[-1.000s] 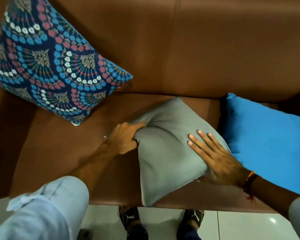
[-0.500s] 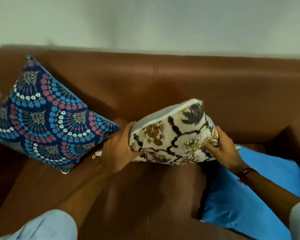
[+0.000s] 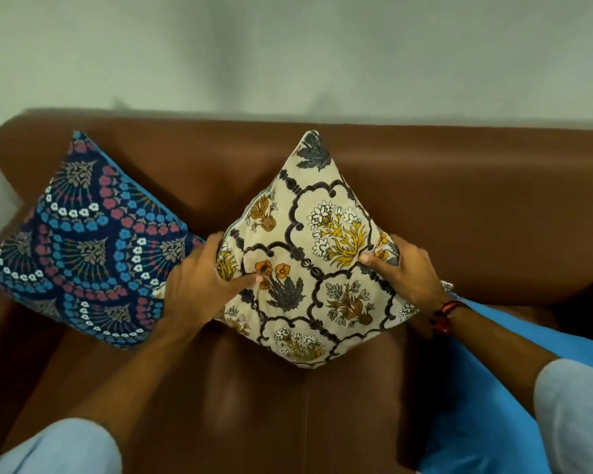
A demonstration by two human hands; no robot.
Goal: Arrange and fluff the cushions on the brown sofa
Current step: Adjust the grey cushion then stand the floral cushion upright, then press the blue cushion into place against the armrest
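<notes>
We have the cream floral cushion (image 3: 308, 254) standing on one corner at the middle of the brown sofa (image 3: 476, 206), its top corner against the backrest, with the left hand (image 3: 199, 285) and right hand (image 3: 403, 268) each closed in a grip pinching its side corners. It looks light and soft, dimpling under our thumbs, so the side corners suit squeezing and plumping. The navy patterned cushion (image 3: 83, 241) leans at the sofa's left end; a plain blue cushion (image 3: 486, 388) lies at the right.
</notes>
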